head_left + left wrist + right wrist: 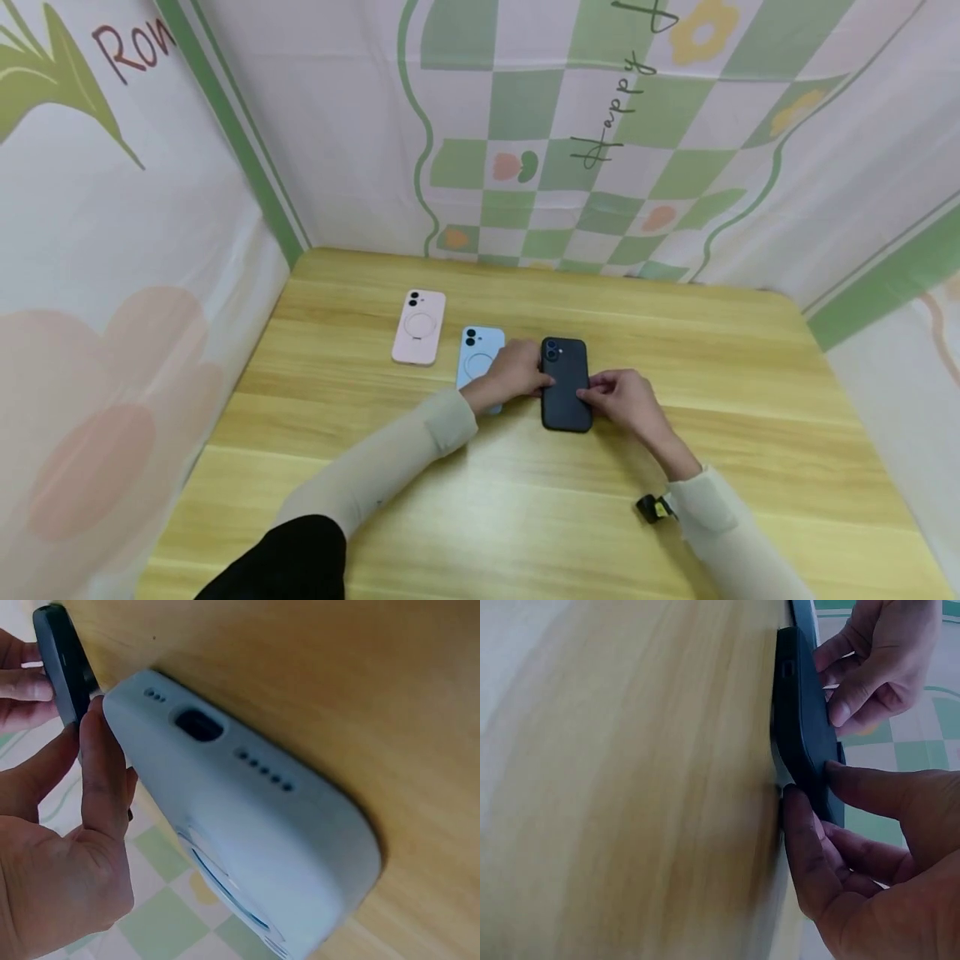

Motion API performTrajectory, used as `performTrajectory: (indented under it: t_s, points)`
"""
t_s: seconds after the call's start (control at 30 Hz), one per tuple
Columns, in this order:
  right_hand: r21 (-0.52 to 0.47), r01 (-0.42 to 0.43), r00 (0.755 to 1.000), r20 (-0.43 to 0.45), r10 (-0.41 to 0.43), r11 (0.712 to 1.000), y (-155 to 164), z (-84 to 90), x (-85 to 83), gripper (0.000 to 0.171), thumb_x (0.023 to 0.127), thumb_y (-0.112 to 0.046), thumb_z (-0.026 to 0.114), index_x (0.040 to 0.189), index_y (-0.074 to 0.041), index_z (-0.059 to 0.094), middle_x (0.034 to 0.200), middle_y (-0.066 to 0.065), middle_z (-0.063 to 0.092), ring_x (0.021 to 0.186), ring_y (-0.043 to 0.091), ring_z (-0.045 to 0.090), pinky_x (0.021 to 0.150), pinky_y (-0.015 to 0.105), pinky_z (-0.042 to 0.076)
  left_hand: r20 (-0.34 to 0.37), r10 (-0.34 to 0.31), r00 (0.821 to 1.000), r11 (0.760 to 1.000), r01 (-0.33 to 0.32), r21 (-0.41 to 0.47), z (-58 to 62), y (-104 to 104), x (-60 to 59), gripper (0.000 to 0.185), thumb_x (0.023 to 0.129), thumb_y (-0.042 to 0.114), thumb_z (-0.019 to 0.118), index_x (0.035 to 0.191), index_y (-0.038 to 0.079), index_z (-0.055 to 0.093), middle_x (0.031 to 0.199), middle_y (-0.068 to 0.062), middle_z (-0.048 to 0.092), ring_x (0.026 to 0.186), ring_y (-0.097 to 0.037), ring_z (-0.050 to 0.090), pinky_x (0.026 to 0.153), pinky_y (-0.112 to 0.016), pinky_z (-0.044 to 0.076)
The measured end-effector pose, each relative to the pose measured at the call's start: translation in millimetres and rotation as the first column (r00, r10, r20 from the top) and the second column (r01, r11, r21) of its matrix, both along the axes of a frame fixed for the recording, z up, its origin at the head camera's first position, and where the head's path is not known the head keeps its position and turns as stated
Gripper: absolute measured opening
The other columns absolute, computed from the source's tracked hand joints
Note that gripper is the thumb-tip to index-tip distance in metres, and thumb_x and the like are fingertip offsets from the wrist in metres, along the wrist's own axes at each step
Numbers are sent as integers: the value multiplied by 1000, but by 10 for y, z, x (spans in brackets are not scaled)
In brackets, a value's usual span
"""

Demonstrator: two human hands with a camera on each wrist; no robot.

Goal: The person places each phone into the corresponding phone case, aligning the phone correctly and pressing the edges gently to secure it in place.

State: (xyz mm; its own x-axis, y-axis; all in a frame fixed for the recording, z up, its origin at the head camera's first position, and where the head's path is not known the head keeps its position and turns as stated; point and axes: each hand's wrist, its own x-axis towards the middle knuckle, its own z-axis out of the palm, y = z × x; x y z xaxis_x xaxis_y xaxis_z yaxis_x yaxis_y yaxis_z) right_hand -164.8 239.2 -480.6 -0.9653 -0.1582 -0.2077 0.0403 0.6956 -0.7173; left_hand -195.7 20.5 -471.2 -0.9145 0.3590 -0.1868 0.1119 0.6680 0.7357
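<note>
A phone in a black case lies back-up at the tabletop's middle, its camera lenses at the upper left corner. My left hand grips its left long edge, thumb on the back. On the opposite edge, my right hand pinches the case between thumb and fingers; in the right wrist view the right fingertips sit low at the phone's side. Partly under my left wrist is a light blue phone case with a ring on its back, its port end facing the left wrist camera.
Farther left on the wooden table lies a pink phone case, also with a ring. A small black-and-yellow item sits by my right cuff. Printed cloth hangs behind the table and at both sides.
</note>
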Motion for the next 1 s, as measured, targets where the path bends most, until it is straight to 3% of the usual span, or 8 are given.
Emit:
performTrajectory:
  t_s: [0.27,0.5,0.7,0.8,0.87,0.93,1.0]
  points:
    - [77,-1,999,-35,4,997,-15,17,13,27,95,-19,80,108,5,77,90,13,80,73,12,71,60,23,55,9,-1,1000,1000,1,-15,19,8,-2,17,90,11,86,82,3,73,61,0,68,55,-14,71,48,-19,53]
    - [105,-2,998,-68,9,995,1,-9,2,29,95,-17,80,111,6,76,93,16,79,76,17,71,61,26,55,11,9,1000,1000,-8,-24,24,-3,-4,50,92,7,84,55,12,51,54,-2,66,58,-19,74,48,-19,54]
    - [109,-15,997,-78,23,994,-6,-11,-5,26,95,-15,79,109,7,76,92,16,79,73,16,70,58,25,54,16,10,1000,1000,-10,-24,3,-16,-3,51,96,13,81,56,14,50,57,-3,68,58,-17,73,45,-17,49]
    - [158,-52,991,-114,71,986,-10,5,-8,25,97,-15,76,110,7,76,88,14,78,69,15,68,55,26,53,10,13,1000,999,-12,-46,19,-34,15,40,101,23,76,66,7,65,63,-7,71,50,-13,65,42,-17,39]
    - [217,-86,979,-160,122,972,-4,27,-10,26,99,-16,74,111,7,75,87,13,78,68,15,67,56,28,53,-1,25,1000,998,-25,-54,51,-63,41,29,103,29,72,90,3,76,78,-9,77,50,-11,60,42,-19,38]
    - [286,-113,963,-205,176,952,13,51,-12,28,100,-18,73,113,7,74,86,13,77,67,16,67,57,33,55,-28,36,999,996,-38,-76,91,-108,73,33,105,34,69,119,5,75,97,-7,80,55,-8,60,45,-19,42]
    - [337,-128,944,-246,219,933,40,79,-12,30,101,-18,73,115,8,73,87,13,77,70,18,69,61,38,58,-53,58,997,995,-62,-79,140,-175,100,45,106,37,67,141,9,65,117,-5,78,69,-9,68,52,-22,51]
